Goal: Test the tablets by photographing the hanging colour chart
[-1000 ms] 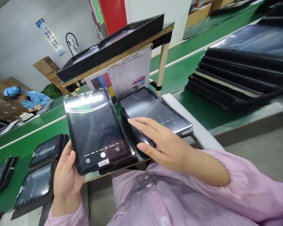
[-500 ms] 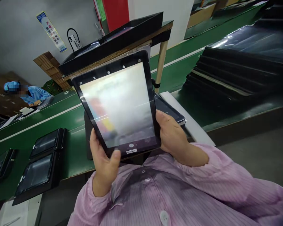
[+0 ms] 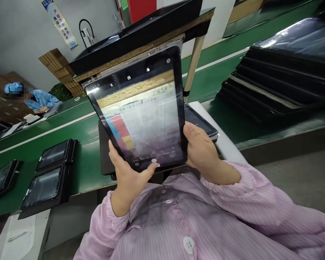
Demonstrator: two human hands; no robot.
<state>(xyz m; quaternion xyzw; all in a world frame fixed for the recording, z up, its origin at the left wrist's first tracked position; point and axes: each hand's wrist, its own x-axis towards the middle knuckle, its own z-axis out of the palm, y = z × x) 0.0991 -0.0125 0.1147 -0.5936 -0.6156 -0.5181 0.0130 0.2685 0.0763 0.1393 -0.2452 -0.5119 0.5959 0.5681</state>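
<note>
A black tablet (image 3: 143,115) is tilted up before me, its screen lit with a camera view of a printed sheet with coloured blocks. My left hand (image 3: 128,177) grips the lower left edge, and its thumb rests at the bottom bezel near the round shutter button. On the right edge, my right hand (image 3: 203,150) is wrapped round the tablet with the thumb in front. The fingers behind the tablet are hidden. Directly behind it stands a raised shelf (image 3: 141,50) with a chipboard edge, bearing black trays.
Several tablets in black trays (image 3: 43,184) lie on the green bench (image 3: 86,159) at left. A tall stack of black trays (image 3: 281,76) stands at right. Another tablet (image 3: 202,122) lies beside white foam (image 3: 230,148). A person in blue (image 3: 43,99) works at far left.
The tablet's screen has gone from a blurred, bright picture to a sharper one of the sheet. My left thumb has moved right along the bottom bezel. The tablet has shifted slightly up and right.
</note>
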